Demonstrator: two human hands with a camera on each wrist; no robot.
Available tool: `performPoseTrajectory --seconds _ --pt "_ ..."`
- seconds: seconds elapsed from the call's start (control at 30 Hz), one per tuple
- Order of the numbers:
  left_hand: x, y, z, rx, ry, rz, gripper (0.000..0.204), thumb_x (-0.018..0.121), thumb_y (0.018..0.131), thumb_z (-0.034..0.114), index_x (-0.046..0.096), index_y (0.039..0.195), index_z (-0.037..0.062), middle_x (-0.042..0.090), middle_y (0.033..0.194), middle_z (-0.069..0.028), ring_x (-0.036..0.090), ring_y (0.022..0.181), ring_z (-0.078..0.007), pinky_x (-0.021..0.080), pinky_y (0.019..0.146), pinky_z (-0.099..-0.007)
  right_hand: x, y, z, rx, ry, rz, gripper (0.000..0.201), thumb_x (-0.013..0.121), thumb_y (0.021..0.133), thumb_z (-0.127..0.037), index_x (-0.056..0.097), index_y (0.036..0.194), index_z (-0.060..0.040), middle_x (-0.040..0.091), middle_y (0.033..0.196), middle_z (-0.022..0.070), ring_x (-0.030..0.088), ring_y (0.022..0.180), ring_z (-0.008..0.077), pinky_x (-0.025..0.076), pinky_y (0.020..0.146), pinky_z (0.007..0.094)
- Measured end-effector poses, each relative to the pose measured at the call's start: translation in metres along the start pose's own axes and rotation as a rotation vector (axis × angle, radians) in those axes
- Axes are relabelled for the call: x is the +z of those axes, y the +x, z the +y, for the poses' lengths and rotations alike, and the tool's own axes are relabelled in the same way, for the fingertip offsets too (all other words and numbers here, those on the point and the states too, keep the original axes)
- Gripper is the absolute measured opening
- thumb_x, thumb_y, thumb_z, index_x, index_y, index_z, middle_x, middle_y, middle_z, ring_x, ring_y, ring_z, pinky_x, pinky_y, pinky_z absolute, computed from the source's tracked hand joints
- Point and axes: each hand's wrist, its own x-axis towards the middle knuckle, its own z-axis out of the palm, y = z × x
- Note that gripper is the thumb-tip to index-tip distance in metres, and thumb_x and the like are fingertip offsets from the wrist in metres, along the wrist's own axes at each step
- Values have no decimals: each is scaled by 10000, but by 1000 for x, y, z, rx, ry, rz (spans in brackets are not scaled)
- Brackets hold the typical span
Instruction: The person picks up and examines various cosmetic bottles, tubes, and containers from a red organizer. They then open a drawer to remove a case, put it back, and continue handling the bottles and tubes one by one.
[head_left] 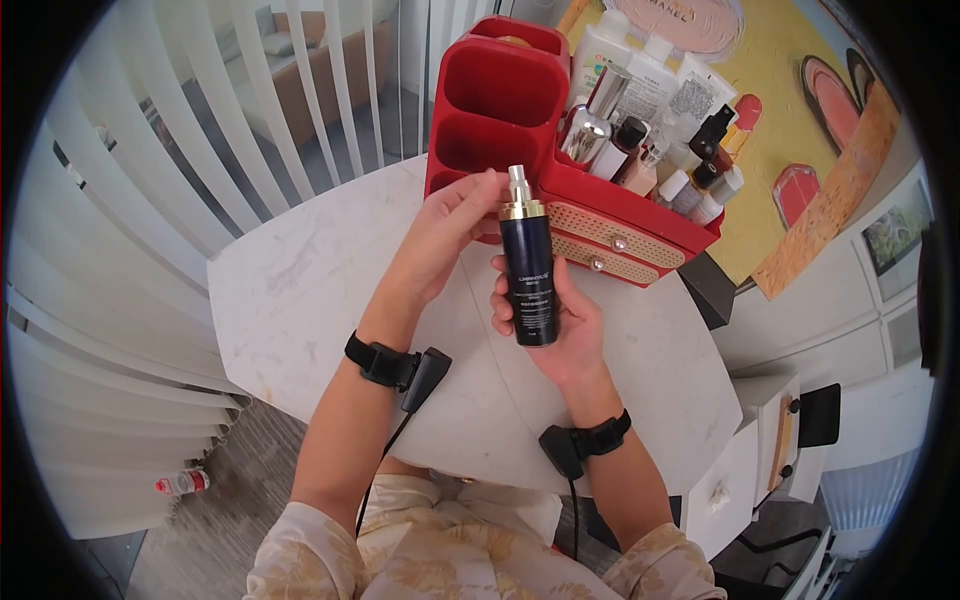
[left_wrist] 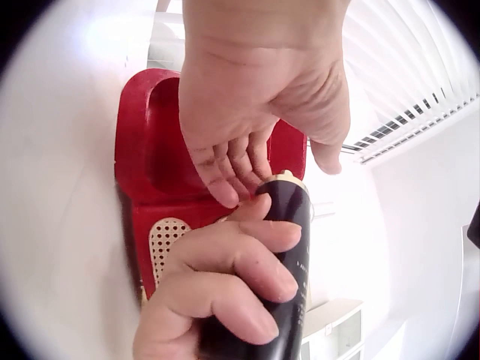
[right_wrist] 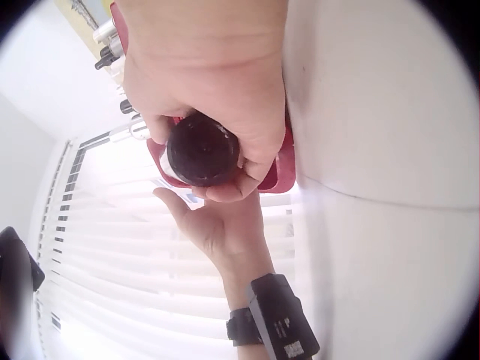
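A dark blue bottle [head_left: 528, 275] with a gold collar and silver pump top stands nearly upright in the right hand [head_left: 560, 325], whose fingers and thumb curl round its lower half. The left hand [head_left: 450, 225] is beside the pump top, holding nothing, its fingers loosely bent. In the left wrist view the left hand [left_wrist: 262, 82] hangs above the gold-rimmed end of the bottle [left_wrist: 289, 202]; whether a fingertip touches it, I cannot tell. The right wrist view shows the bottle's dark base [right_wrist: 202, 150] in the right hand [right_wrist: 214, 75], with the left hand [right_wrist: 232, 229] beyond.
Behind the hands, a red organizer [head_left: 500, 80] has open compartments, two woven-front drawers [head_left: 600, 225] and several cosmetic bottles [head_left: 650, 150] at its right. It stands on a white marbled table [head_left: 300, 270]. White vertical blinds [head_left: 190, 150] are at the left, a painting [head_left: 770, 100] behind.
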Motion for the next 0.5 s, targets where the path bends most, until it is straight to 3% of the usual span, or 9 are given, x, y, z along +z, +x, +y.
performPoseTrajectory --seconds 0.1,0.13,0.23,0.33,0.5 --pt "0 -2 -5 -3 55 -99 478 680 983 440 653 1250 44 695 1121 -33 620 1006 -116 468 873 -259 -1 1 -2 8 50 -42 643 336 1093 -488 475 1405 56 626 1065 127 542 829 217 422 714 352" --pt "3 -2 -6 -16 72 -69 443 702 969 428 676 1200 51 698 1050 -6 607 933 -84 461 830 -239 -1 0 -2 10 64 -49 654 329 1093 -495 473 1407 61 627 1055 128 538 823 216 416 710 349" --pt "-8 -2 -3 -155 197 -256 478 681 978 435 663 1271 58 710 1077 -2 630 951 -61 477 789 -225 -3 0 -1 26 34 -30 672 322 1091 -506 462 1420 63 623 1052 129 536 814 218 418 700 352" --pt "-6 -4 -4 -131 166 -240 453 700 964 428 688 1232 62 722 1028 10 640 881 -45 469 723 -209 -7 0 -2 59 48 -72 686 308 1090 -519 448 1436 57 617 1055 126 544 826 220 426 698 356" --pt "-6 -3 -6 -46 165 -157 428 721 942 405 678 1197 64 719 1000 -6 658 887 -70 495 801 -229 -4 0 0 59 -26 -95 662 286 1094 -521 432 1459 12 602 1130 125 571 870 225 453 724 364"
